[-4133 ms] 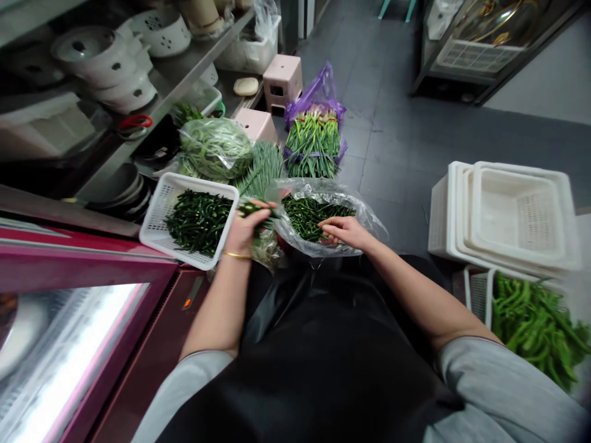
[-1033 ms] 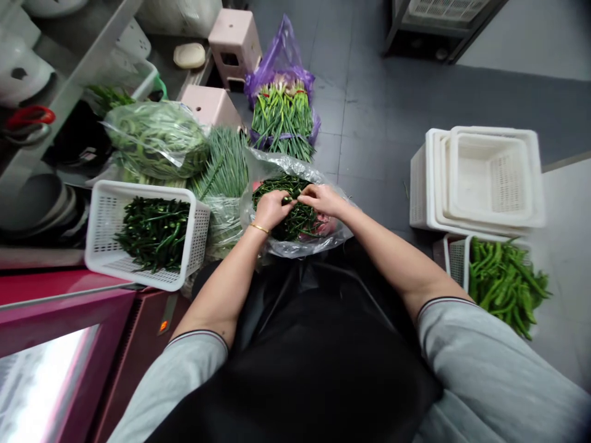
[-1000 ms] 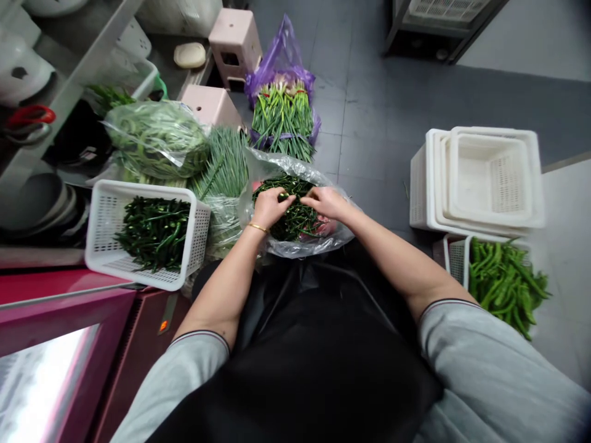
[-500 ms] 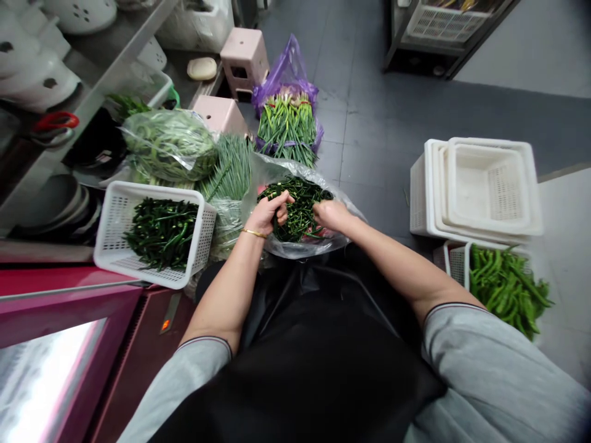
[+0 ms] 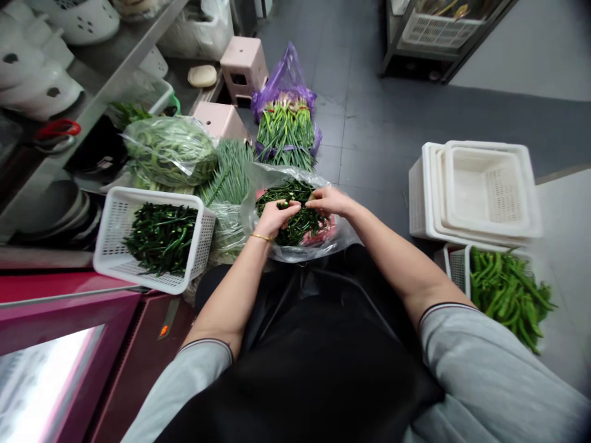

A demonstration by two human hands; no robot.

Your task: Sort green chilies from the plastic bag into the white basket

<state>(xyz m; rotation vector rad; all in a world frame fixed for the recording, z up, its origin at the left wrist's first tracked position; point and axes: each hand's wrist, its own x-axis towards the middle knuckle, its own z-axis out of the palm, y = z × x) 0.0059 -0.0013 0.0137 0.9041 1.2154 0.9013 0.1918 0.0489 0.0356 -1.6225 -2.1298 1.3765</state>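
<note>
Over a clear plastic bag [image 5: 333,245] of slim dark green chili peppers [image 5: 295,231], both hands are close together. My left hand [image 5: 276,218], with a gold bracelet at the wrist, is closed around a few of the peppers, their cut-looking ends showing above its fingers. My right hand [image 5: 329,201] meets its fingertips, thumb and fingers pinched; whatever lies between them is too small to make out. Pink material shows inside the bag beside the peppers. Left of the bag, a white perforated basket [image 5: 107,246] holds more dark green chili peppers [image 5: 161,237].
Bundled green stalks in a purple bag [image 5: 286,71] lie ahead. Bagged greens [image 5: 168,151] and pale pink stools [image 5: 244,64] stand front left. At right are stacked white baskets [image 5: 489,231] and a basket of lighter green peppers [image 5: 508,295]. Metal shelving [image 5: 124,58] borders the left.
My right hand has risen out of the peppers and come left to my left hand. My left hand has shifted slightly right and now shows pepper ends in its grip.
</note>
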